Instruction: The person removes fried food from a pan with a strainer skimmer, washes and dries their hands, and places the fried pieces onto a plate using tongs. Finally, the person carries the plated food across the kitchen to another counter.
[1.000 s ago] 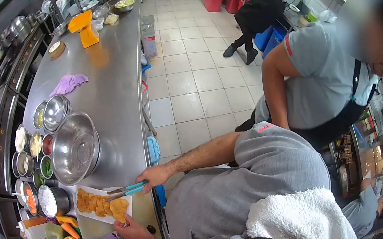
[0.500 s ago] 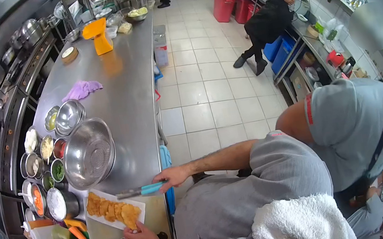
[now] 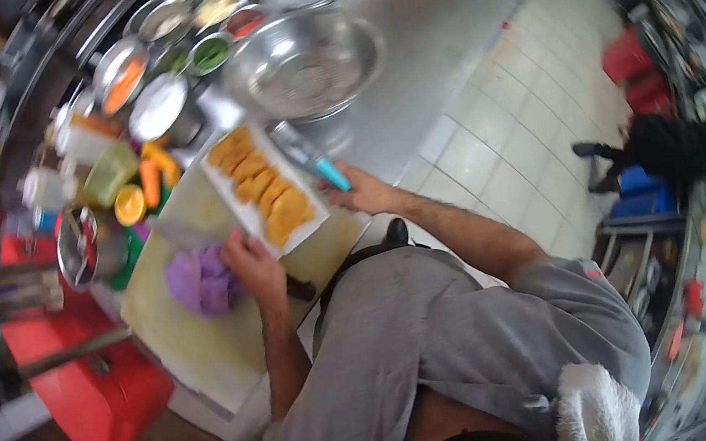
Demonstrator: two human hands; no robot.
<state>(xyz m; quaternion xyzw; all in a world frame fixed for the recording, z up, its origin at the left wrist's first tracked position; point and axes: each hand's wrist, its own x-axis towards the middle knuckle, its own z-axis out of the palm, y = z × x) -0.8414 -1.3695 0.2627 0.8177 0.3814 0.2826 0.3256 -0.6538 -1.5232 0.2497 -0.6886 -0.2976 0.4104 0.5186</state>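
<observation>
A white rectangular plate (image 3: 222,181) with a row of golden breaded fried pieces (image 3: 260,184) lies on the pale cutting board (image 3: 218,357). At the plate's near left corner, my left hand (image 3: 254,268) is closed on its edge. My right hand (image 3: 364,189) grips the turquoise handle end of metal tongs (image 3: 300,150), which lie along the plate's right side. Left of my left hand is a crumpled purple cloth (image 3: 200,283). A knife shows its black handle (image 3: 299,290) on the board, partly covered by my left wrist and the cloth.
A big steel bowl (image 3: 301,67) stands beyond the plate. Several small containers of ingredients, a halved orange (image 3: 130,204) and carrots (image 3: 151,180) sit at the left. A red box (image 3: 97,381) is below the board's left side. Another person (image 3: 666,157) is at the far right.
My view has swung left and down, so the counter appears rotated and shifted. The tongs have turned to lie along the plate's side. My left hand is still at the plate's near end.
</observation>
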